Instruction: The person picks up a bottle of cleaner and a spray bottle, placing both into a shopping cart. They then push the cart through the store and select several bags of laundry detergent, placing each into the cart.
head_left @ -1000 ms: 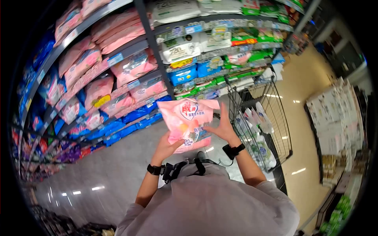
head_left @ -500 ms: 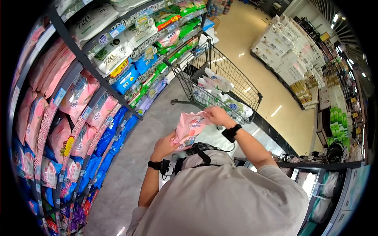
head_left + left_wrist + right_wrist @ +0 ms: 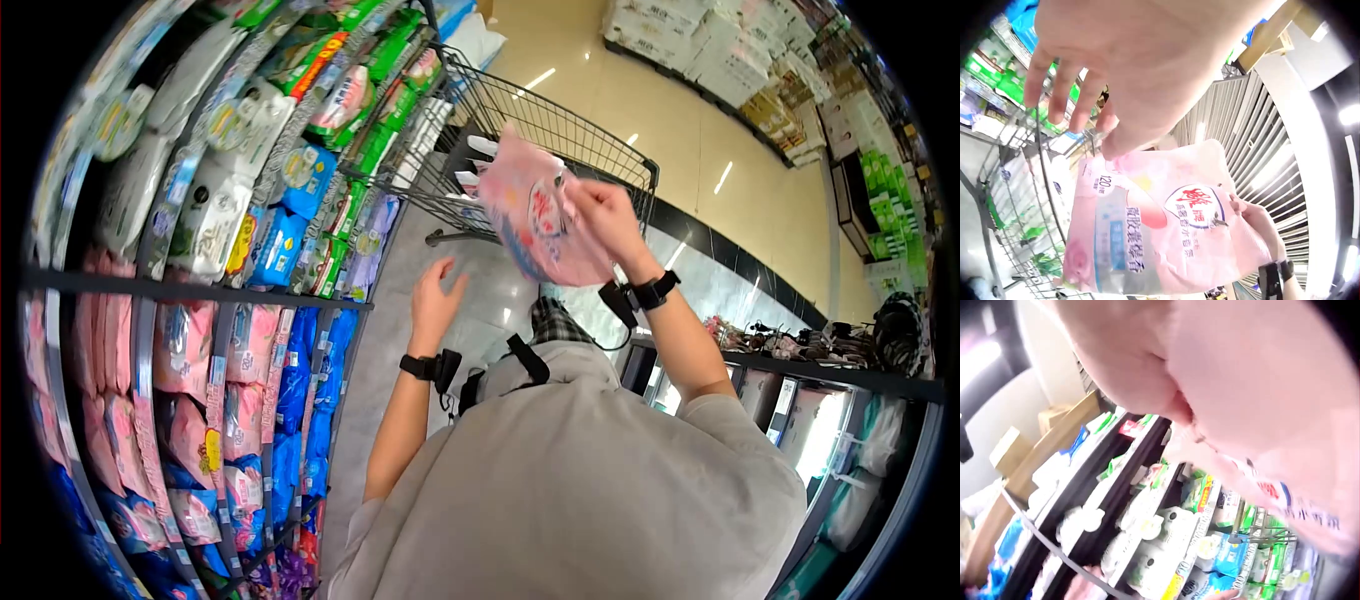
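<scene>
A pink bag of laundry powder [image 3: 545,215] with a blue-grey band and red lettering hangs tilted over the near part of the shopping cart in the head view. My right hand [image 3: 608,218] pinches one end of it. In the left wrist view, the printed front of the bag [image 3: 1147,231] shows broadly, and the right hand [image 3: 1260,225] grips its top corner. My left hand [image 3: 435,300] is away from the bag at its left in the head view, fingers extended and holding nothing. In the right wrist view the right hand [image 3: 1122,356] fills the top.
The wire shopping cart [image 3: 555,110] stands ahead, with white and green packs [image 3: 1029,206] in it. Shelves of pink bags [image 3: 185,345], blue bags [image 3: 290,370] and white bags [image 3: 215,215] line the left. Stacked cartons [image 3: 690,40] stand beyond the aisle; a display shelf edge [image 3: 830,370] is at right.
My left hand has let go of the laundry powder bag. The right hand has taken its end and carried it forward towards the cart, while the view has turned right.
</scene>
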### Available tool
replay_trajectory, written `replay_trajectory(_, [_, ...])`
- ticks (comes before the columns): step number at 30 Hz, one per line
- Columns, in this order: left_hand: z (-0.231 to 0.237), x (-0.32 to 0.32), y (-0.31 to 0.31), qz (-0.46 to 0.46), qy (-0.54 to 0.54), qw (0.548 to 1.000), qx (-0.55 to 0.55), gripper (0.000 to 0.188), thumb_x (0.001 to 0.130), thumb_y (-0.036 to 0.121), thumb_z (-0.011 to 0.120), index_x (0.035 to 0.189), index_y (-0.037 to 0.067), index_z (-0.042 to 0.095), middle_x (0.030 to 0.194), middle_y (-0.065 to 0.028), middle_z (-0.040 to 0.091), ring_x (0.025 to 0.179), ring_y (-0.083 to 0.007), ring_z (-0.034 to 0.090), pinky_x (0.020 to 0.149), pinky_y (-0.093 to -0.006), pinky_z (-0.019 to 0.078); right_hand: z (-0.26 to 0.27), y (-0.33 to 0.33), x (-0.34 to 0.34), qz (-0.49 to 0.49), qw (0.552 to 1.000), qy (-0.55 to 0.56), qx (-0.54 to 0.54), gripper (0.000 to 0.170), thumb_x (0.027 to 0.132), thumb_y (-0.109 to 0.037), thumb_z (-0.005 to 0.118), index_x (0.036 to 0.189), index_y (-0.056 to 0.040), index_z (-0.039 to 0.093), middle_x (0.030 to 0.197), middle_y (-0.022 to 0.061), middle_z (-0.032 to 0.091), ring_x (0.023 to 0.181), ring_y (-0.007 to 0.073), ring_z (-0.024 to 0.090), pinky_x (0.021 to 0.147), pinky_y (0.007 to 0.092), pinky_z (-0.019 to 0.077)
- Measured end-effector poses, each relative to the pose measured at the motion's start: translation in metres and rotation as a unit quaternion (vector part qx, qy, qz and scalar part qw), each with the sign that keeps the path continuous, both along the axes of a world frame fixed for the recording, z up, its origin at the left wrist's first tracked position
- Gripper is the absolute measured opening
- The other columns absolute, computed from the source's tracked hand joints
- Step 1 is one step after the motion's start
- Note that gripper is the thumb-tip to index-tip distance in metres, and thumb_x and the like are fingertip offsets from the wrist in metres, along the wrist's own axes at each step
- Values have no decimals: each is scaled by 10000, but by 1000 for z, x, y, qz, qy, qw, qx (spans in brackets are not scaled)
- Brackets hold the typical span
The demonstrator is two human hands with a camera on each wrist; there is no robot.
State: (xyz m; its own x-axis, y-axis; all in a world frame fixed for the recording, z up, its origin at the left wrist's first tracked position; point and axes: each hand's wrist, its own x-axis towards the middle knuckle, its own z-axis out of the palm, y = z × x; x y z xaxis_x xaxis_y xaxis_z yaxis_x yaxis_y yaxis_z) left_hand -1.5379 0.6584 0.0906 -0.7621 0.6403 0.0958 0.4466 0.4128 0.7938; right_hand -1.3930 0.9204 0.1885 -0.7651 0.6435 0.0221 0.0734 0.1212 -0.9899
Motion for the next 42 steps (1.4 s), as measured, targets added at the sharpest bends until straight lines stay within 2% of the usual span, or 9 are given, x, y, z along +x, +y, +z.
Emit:
replay_trajectory(2, [12, 5, 52, -69, -80, 994, 7, 363, 839, 237, 670, 1140, 48, 596, 1057, -127, 654, 966, -247, 628, 816, -343, 486, 9, 34, 1, -12, 984, 65, -165, 240, 935, -193, 588, 852, 17, 668, 728, -32, 596, 636, 26, 489, 560, 200, 398])
replay_trajectory(5, [19, 13, 133, -111, -223, 968, 40, 396, 873, 268, 645, 1182, 34, 568, 1057, -122, 653, 966, -215, 630, 797, -320, 482, -5, 88, -2, -68, 974, 115, -183, 190, 922, -153, 603, 937, 20, 679, 787, -5, 638, 659, 44, 547, 570, 192, 431])
replay_trajectory(8, [26, 28, 207, -157, -236, 958, 34, 480, 872, 309, 649, 1240, 27, 525, 1099, -117, 637, 1010, -193, 614, 808, -306, 477, -12, 131, -4, -113, 950, 135, -258, 155, 905, -124, 613, 896, 23, 663, 814, 36, 660, 699, 89, 624, 620, 229, 523])
replay_trajectory(10, [30, 36, 253, -198, -204, 959, 4, 447, 899, 181, 606, 1308, 60, 474, 1130, -76, 617, 967, -179, 611, 759, -277, 485, -34, 159, -4, -128, 925, 145, -326, 131, 900, -123, 620, 886, 7, 634, 855, 75, 676, 791, 133, 666, 679, 256, 557])
replay_trajectory(13, [28, 42, 310, -220, 0, 975, 1, 438, 872, 116, 612, 1291, 46, 505, 1085, -113, 625, 900, -250, 623, 744, -325, 495, -82, 195, -1, -196, 897, 129, -376, 109, 883, -65, 597, 932, 18, 547, 906, 141, 657, 790, 209, 681, 694, 307, 588])
replay_trajectory(16, [-20, 27, 346, -184, -64, 981, 3, 277, 878, 135, 583, 1133, 33, 619, 1054, -172, 642, 973, -355, 611, 809, -380, 494, -117, 216, 6, -217, 856, 141, -447, 199, 880, -49, 581, 1035, 42, 497, 989, 173, 628, 815, 245, 677, 727, 333, 594])
replay_trajectory(17, [-37, 22, 354, -159, -13, 987, 10, 181, 876, 50, 535, 1002, 19, 661, 982, -173, 658, 912, -360, 622, 781, -381, 497, -127, 213, 3, -215, 846, 133, -469, 212, 875, -45, 576, 1048, 46, 493, 998, 172, 627, 828, 245, 675, 732, 333, 593])
replay_trajectory(30, [-101, -18, 392, -128, 50, 990, 3, 169, 869, 20, 525, 987, 20, 645, 1023, -174, 657, 961, -373, 617, 849, -393, 488, -166, 212, -9, -214, 761, 68, -609, 223, 946, -56, 453, 1106, 98, 471, 1132, 218, 562, 1030, 287, 618, 925, 383, 523])
replay_trajectory(42, [-154, -22, 382, -189, -73, 971, -126, 211, 875, 11, 536, 1042, 34, 663, 1136, -212, 616, 1054, -341, 609, 876, -343, 501, -242, 201, 4, -294, 617, 18, -730, 215, 971, -55, 396, 1127, 88, 434, 1178, 238, 528, 1112, 321, 563, 972, 404, 495])
